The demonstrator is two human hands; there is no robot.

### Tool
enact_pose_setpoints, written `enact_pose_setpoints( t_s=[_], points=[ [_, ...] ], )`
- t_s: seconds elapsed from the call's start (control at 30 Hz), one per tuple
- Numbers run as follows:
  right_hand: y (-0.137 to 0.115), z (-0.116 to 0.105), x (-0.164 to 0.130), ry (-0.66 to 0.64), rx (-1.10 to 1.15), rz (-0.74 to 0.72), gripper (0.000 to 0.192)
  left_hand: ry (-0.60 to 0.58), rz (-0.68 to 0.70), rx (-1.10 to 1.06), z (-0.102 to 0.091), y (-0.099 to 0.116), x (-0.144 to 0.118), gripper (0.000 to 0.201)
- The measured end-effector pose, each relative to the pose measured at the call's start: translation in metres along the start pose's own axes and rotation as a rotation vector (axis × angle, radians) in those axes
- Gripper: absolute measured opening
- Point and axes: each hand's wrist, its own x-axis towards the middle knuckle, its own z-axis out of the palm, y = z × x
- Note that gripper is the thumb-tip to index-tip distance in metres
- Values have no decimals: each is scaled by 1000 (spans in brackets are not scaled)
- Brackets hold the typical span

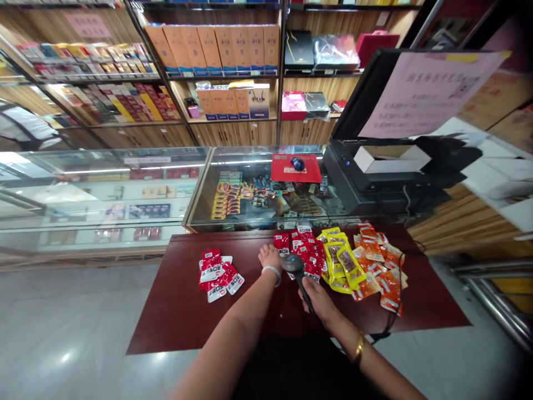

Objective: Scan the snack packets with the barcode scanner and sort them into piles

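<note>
My right hand (318, 300) is wrapped round the handle of a black barcode scanner (293, 265), its head tilted toward the packets. My left hand (270, 257) lies low over the tabletop, fingers forward and a little spread. Just right of its fingertips is a single red snack packet (282, 241); I cannot tell if they touch. Behind the scanner is a heap of red-and-white packets (310, 253). Yellow packets (339, 258) lie to its right, and orange packets (381, 266) beyond those. A smaller pile of red-and-white packets (219, 275) rests at the left.
The dark red table (179, 311) stands against a glass display counter (200, 194). On the counter are a mouse (297, 163) on a red mat and a black point-of-sale machine (366, 183). The scanner's cable (395, 311) runs along the right. Stocked shelves (233, 75) line the back.
</note>
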Motion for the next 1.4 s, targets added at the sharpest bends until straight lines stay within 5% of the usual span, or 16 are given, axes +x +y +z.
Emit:
enact_pose_setpoints(
  t_s=[0.23, 0.43, 0.53, 0.7, 0.87, 1.07, 1.27, 1.4],
  points=[
    [7, 1, 2, -23, 10, -15, 53, -19, 10, -137, 8, -19, 2, 21],
    [14, 7, 5, -55, -12, 5, 55, -84, -120, -738, 18, -46, -2, 12],
    [19, 10, 7, -72, -18, -7, 55, -92, -217, -874, 21, -58, -9, 10],
    [22, 12, 4, -77, -29, -5, 54, -20, -272, -868, 15, -54, -7, 31],
    [18, 6, -2, -33, -43, 23, 58, 87, -211, -403, -1, -18, 4, 66],
    [14, -13, -7, 56, -54, 59, 60, 27, -137, -192, 5, 3, 6, 56],
    [10, -20, -9, 62, -55, 37, 57, -90, -31, -459, 14, -27, -4, 18],
    [6, -8, 0, -1, -64, 14, 56, -20, -57, -747, 26, -68, -30, 10]
  ],
)
